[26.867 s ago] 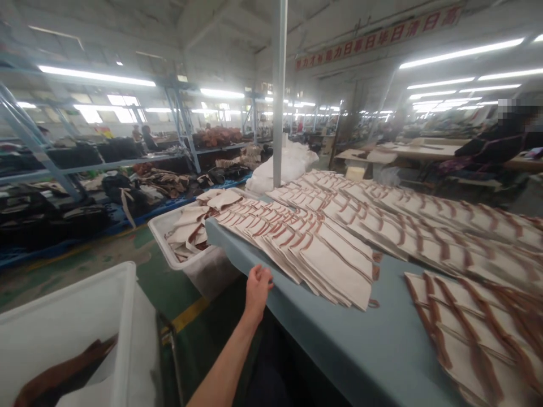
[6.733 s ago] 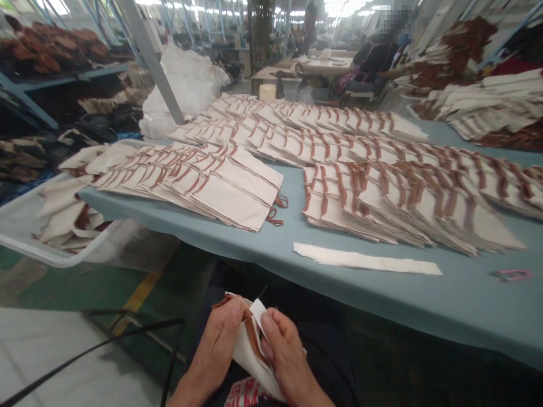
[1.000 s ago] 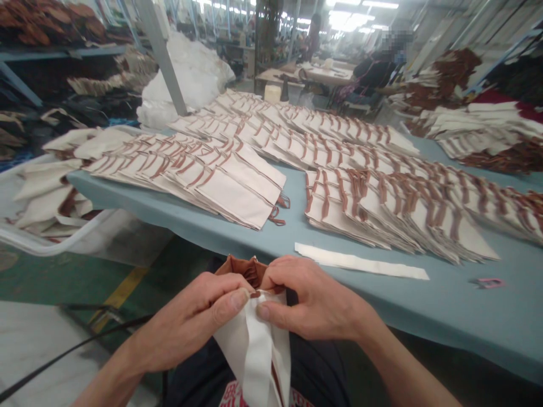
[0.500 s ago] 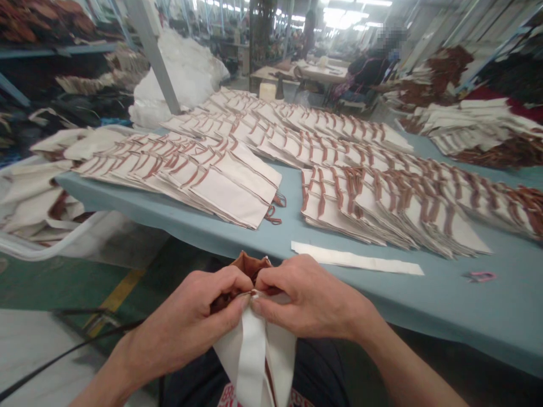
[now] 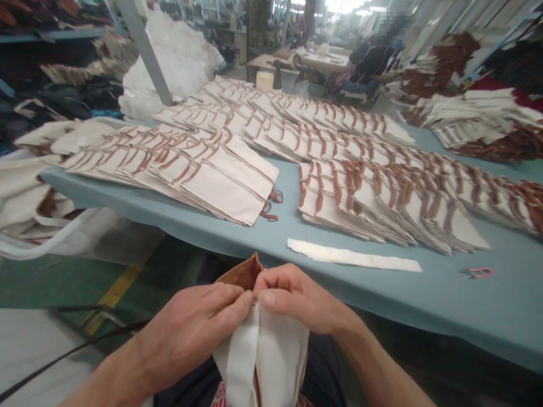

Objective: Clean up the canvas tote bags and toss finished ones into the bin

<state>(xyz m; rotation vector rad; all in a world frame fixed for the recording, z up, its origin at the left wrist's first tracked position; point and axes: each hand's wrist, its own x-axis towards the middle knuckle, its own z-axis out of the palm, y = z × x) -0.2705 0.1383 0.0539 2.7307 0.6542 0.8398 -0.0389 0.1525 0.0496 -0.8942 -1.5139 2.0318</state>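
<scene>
Cream cloth piece [image 5: 275,356] runs off the bottom of the view, its pinched top hidden by fingertips. Left hand [image 5: 199,330] & right hand [image 5: 297,297] – both curled tight, thumb to forefinger – grip it just below the worktop's [image 5: 382,297] near edge. On top: fanned bag stacks [image 5: 220,175], a pale strip [image 5: 352,257] nr the edge, a small pink clip [image 5: 479,272].

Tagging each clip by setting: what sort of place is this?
Probably a sewing or bag-making workshop. Fanned rows of cream fabric pieces with brown trim cover a long blue-grey table, more stacks lie beyond, and the left hand and right hand pinch one such cream piece.
</scene>
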